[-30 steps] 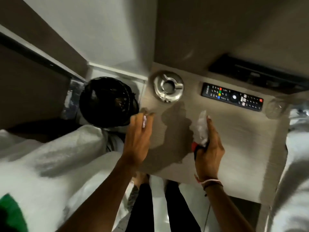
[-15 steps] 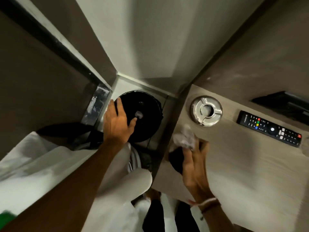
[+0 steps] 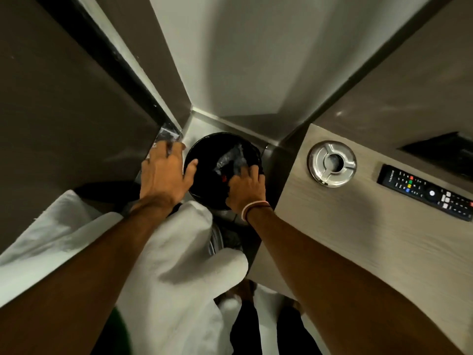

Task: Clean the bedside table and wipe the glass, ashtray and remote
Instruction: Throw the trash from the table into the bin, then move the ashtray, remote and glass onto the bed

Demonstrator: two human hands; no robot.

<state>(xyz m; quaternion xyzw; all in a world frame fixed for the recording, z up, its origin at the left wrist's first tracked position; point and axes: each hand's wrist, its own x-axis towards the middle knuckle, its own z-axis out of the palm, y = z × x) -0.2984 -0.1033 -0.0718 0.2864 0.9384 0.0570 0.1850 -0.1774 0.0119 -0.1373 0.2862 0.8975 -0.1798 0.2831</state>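
A round black waste bin (image 3: 204,152) stands on the floor in the corner left of the wood-grain bedside table (image 3: 345,234). My right hand (image 3: 245,188) reaches into the bin, fingers curled on crumpled clear wrapper litter (image 3: 231,158) with a red bit beside it. My left hand (image 3: 163,175) rests on the bin's left rim, fingers spread, thumb over the edge. On the table, the metal ashtray (image 3: 332,163) sits near the back left corner and the black remote (image 3: 426,192) lies to its right. The glass is out of view.
White linen (image 3: 179,257) bulges under my left forearm, just in front of the bin. Dark wall panels close the corner on the left and behind the table. A black slot (image 3: 440,147) sits behind the remote. My legs stand below.
My view has swung left to the bin. My right hand carried the crumpled litter off the table and down into the bin. My left hand moved from the bin's top to its left rim.
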